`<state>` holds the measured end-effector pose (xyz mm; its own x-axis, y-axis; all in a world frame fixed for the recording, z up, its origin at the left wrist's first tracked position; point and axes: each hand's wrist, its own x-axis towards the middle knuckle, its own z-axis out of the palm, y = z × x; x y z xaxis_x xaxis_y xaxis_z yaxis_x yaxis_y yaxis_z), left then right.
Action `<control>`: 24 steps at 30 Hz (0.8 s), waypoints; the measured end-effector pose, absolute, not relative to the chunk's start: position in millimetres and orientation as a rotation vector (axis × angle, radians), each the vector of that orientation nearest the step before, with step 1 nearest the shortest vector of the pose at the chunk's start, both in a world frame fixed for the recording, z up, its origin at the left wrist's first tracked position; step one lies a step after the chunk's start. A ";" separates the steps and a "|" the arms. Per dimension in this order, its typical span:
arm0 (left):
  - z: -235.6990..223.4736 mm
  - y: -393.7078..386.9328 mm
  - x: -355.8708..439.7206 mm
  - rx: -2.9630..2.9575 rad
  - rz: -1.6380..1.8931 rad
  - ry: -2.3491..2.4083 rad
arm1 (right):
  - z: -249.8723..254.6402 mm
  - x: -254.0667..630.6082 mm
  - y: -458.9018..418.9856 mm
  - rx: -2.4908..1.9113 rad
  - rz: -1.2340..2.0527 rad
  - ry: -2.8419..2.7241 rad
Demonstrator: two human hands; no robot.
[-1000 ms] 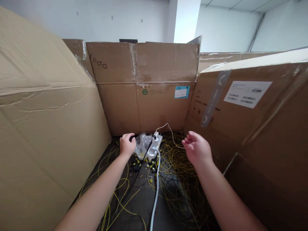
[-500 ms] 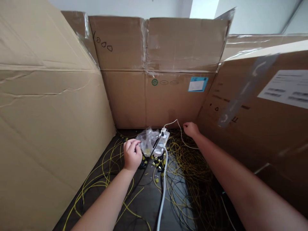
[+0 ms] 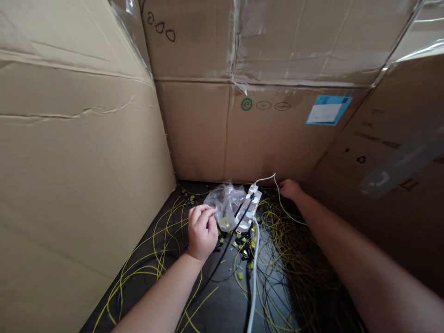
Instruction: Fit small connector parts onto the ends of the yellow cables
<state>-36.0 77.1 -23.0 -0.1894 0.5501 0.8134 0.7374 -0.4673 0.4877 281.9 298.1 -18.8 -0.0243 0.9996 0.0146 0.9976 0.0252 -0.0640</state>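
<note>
My left hand hovers with curled fingers beside a crumpled clear plastic bag holding small yellow bits; whether it grips anything is hidden. To the right of the bag lies a white power strip with plugs in it and a thick white cord running toward me. My right hand reaches to the far corner of the floor and is closed on a thin white cable that loops from the strip's far end. Tangled yellow thin cables cover the dark floor under both arms.
Tall cardboard boxes wall in the space: one on the left, one at the back with a blue label, one on the right. Small yellow and black connectors lie scattered near the strip.
The view has moved closer and tilted down. My right hand has gone forward to the back corner and closed on the thin white cable. My left hand has drawn back slightly, beside the bag.
</note>
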 end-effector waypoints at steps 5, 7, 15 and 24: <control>-23.2 79.1 -36.4 -1.898 -1.724 -1.527 | -22.7 280.2 300.8 -2.164 0.079 -2.233; -23.2 79.5 -36.2 -1.911 -1.719 -1.529 | -22.6 279.9 299.6 -2.154 0.094 -2.235; -25.3 78.6 -37.3 -1.941 -1.694 -1.563 | -22.2 280.9 292.4 -2.122 0.180 -2.099; -27.3 80.3 -38.5 -1.962 -1.691 -1.574 | -12.5 292.9 292.3 -1.957 0.416 -1.762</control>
